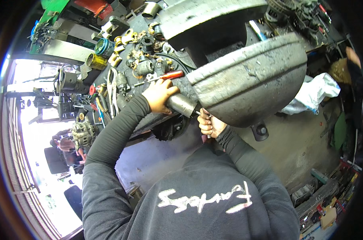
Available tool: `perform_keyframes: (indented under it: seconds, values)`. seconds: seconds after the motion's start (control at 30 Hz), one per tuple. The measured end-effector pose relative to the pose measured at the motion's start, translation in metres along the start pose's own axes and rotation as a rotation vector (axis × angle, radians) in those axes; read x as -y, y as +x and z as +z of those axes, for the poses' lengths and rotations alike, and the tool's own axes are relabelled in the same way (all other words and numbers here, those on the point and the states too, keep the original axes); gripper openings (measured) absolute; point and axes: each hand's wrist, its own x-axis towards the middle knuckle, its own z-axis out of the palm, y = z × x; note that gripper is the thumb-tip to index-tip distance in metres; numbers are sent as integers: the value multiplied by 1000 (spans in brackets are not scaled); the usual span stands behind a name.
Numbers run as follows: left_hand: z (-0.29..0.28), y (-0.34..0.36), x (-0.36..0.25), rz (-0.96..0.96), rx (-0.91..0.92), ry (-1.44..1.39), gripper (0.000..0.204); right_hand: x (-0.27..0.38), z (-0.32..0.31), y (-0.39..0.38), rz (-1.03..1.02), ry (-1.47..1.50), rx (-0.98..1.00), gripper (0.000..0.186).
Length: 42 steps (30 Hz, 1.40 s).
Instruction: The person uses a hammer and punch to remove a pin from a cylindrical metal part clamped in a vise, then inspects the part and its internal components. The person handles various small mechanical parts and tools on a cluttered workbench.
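Observation:
My left hand (160, 96) is wrapped over a grey metal cylinder (182, 105) at the edge of the workbench. At the cylinder's right end, my right hand (211, 125) is closed in a fist around a slim metal tool, mostly hidden by the fingers. A thin dark shaft (197, 113) runs between that fist and the cylinder's end. Just beyond my left hand lies a red-handled screwdriver (172, 75). A large, curved grey metal cover (249, 80) overhangs the bench edge beside my right hand.
Loose metal parts and bushings (143, 66) crowd the bench. A blue-lidded jar (104, 47) stands at the far left. White plastic sheeting (315, 93) lies right of the cover. An alternator-like part (83, 134) sits at the left. Another person's arm (352, 57) shows at the right edge.

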Motion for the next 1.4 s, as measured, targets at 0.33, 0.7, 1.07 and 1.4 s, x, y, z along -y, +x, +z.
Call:
perform_keyframes:
  seconds: [0.33, 0.7, 1.07, 1.4]
  values:
    - [6, 11, -39, 204, -135, 167, 52, 3, 54, -8, -134, -373, -220, 37]
    - [-55, -66, -53, -102, -1165, -1098, 63, -3, 233, -121, -589, -1520, 129, 31]
    - [-166, -32, -63, 248, -938, -2521, 62, 21, 208, -227, -1259, -877, 23, 35]
    - [-196, 15, -107, 91, -1351, -2103, 40, 121, 121, -267, -943, -1041, -803, 29]
